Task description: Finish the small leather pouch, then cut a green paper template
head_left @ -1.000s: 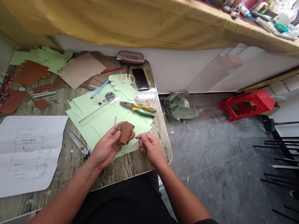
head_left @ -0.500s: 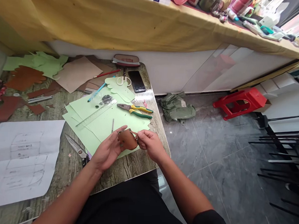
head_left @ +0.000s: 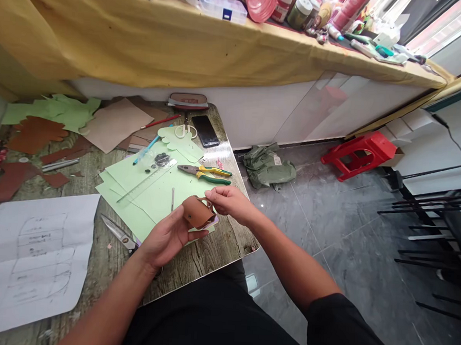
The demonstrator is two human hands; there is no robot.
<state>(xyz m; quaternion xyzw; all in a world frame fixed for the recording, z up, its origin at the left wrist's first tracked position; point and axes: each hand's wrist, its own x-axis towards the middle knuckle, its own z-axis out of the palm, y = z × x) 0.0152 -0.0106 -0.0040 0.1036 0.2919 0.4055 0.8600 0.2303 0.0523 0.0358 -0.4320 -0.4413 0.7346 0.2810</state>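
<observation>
A small brown leather pouch (head_left: 198,212) with a dark snap on its side is held over the near edge of the table. My left hand (head_left: 172,236) cradles it from the left, thumb along its side and fingers beneath. My right hand (head_left: 229,202) pinches a narrow strap or tab at the pouch's right end. Just behind lie pliers (head_left: 205,174) with yellow-green handles and a thin metal rod (head_left: 172,199), both on light green sheets (head_left: 137,188). A clear ruler (head_left: 147,181) rests there beside small dark round pieces (head_left: 161,159).
Large scissors (head_left: 118,232) and a paper with a drawn pattern (head_left: 40,255) lie left of my hands. Leather scraps (head_left: 35,134), white-handled scissors (head_left: 186,131) and a phone (head_left: 205,130) are farther back. A red stool (head_left: 358,154) lies on the floor at right.
The pouch has turned, so its dark snap now faces up more clearly. My left fingers have shifted underneath it, and the head view has tilted slightly.
</observation>
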